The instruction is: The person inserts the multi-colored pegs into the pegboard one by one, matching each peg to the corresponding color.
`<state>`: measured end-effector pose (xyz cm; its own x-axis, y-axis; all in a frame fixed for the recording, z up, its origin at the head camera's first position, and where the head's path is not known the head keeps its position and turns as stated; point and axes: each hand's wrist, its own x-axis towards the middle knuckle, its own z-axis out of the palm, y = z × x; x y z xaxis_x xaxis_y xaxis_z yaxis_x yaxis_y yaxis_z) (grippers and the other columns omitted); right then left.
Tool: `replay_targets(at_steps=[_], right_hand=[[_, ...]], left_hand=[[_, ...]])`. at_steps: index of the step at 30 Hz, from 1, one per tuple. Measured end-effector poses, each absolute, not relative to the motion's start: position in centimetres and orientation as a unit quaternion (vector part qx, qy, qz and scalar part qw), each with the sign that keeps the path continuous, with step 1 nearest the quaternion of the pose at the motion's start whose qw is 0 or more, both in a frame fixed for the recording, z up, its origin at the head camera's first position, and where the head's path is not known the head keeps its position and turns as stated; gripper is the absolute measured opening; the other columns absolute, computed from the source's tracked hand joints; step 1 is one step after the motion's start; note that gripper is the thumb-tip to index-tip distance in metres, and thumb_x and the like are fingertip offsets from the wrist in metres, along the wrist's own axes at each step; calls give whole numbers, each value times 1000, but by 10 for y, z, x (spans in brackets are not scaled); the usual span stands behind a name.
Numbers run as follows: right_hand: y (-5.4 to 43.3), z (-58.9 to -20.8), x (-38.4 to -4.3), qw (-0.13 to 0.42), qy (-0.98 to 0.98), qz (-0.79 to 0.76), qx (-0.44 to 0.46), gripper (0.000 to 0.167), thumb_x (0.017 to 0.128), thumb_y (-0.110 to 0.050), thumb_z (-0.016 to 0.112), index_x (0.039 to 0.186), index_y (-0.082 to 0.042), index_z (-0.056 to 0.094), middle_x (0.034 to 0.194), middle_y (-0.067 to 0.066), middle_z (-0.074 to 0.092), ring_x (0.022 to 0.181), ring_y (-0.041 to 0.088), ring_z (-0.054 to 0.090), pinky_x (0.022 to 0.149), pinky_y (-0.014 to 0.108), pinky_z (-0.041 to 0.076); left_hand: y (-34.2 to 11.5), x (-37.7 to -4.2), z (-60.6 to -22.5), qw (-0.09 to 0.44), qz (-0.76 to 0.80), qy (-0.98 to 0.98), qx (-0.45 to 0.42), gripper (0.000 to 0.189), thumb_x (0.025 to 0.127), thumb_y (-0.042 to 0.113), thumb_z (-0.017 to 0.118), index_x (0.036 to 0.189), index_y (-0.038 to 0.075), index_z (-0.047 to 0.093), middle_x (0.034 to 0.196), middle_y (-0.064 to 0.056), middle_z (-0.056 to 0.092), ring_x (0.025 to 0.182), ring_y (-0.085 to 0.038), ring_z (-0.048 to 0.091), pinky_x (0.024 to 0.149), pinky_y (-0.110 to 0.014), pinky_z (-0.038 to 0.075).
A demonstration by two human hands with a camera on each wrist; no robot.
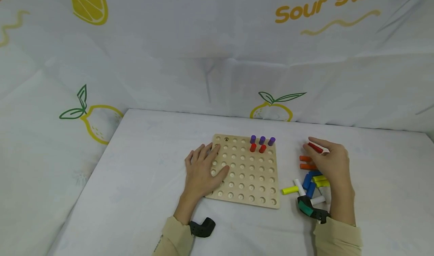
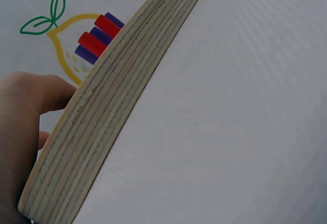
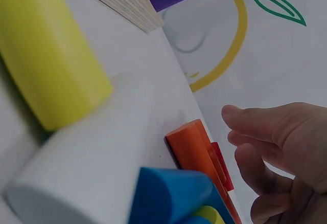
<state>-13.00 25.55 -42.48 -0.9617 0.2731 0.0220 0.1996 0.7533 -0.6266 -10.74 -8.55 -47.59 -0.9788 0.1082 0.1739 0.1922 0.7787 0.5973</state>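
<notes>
My left hand [image 1: 203,173] rests with spread fingers on the left side of a square wooden pegboard [image 1: 242,198]. The board has rows of round holes. Three purple pegs [image 1: 262,140] stand along its far edge at the right, with two red pegs [image 1: 253,147] in the row in front. Right of the board, my right hand [image 1: 330,160] hovers around a loose red peg [image 1: 315,147], thumb and forefinger apart. That red peg [image 3: 223,166] lies behind an orange peg [image 3: 194,144] in the right wrist view, beside the fingertips.
Two orange pegs [image 1: 307,166] lie near the right hand. Closer to me are loose blue pegs [image 1: 310,190], yellow pegs [image 1: 290,190] and white pegs [image 1: 300,187], partly overlapping. A white cloth [image 1: 135,195] covers the table, and a lemon-print cloth [image 1: 190,78] hangs behind.
</notes>
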Motion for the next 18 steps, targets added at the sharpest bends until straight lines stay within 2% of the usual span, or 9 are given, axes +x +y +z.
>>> replay_targets(at_steps=[4, 5, 7, 9, 11, 15, 18], right_hand=[[259, -426, -129, 54, -934, 325, -141, 46, 99, -29, 67, 137, -3, 64, 87, 23, 60, 46, 19, 41, 42, 26, 34], [259, -426, -129, 47, -933, 325, -146, 46, 99, -29, 66, 137, -3, 64, 93, 26, 63, 52, 22, 46, 45, 25, 36], [260, -428, -129, 28, -931, 328, -158, 48, 100, -29, 64, 139, -2, 62, 118, 33, 64, 72, 30, 55, 52, 24, 40], [260, -430, -129, 13, -929, 328, -168, 48, 100, -29, 63, 140, -2, 61, 139, 35, 56, 89, 35, 54, 57, 24, 42], [261, -431, -129, 6, -929, 328, -171, 48, 101, -29, 62, 140, -1, 61, 142, 35, 54, 101, 37, 50, 62, 23, 42], [261, -433, -128, 16, -932, 321, -167, 46, 101, -27, 62, 138, 1, 62, 138, 35, 57, 94, 33, 49, 55, 22, 41], [260, -433, -129, 17, -931, 320, -173, 46, 101, -26, 62, 138, 2, 61, 139, 35, 57, 98, 38, 51, 52, 21, 42]], left_hand=[[-86, -107, -475, 63, -324, -941, -80, 71, 88, 51, 62, 151, 19, 52, 158, -10, 48, 150, -34, 35, 121, -64, 16], [-86, -107, -475, 63, -324, -941, -80, 72, 88, 51, 62, 151, 19, 52, 158, -10, 48, 150, -34, 35, 121, -63, 16], [-86, -107, -474, 62, -323, -941, -79, 72, 88, 51, 62, 151, 19, 52, 158, -10, 48, 150, -34, 35, 122, -63, 15], [-86, -107, -474, 61, -322, -941, -79, 72, 88, 52, 62, 151, 19, 52, 159, -10, 48, 150, -34, 34, 122, -63, 15], [-86, -107, -474, 62, -322, -941, -80, 72, 88, 52, 62, 151, 19, 52, 158, -10, 48, 150, -34, 34, 122, -63, 16], [-86, -107, -476, 65, -323, -941, -82, 72, 88, 52, 62, 151, 19, 52, 158, -10, 48, 150, -34, 35, 122, -63, 16], [-86, -108, -476, 68, -324, -940, -83, 71, 88, 52, 62, 151, 19, 53, 158, -10, 49, 150, -35, 35, 121, -63, 16]])
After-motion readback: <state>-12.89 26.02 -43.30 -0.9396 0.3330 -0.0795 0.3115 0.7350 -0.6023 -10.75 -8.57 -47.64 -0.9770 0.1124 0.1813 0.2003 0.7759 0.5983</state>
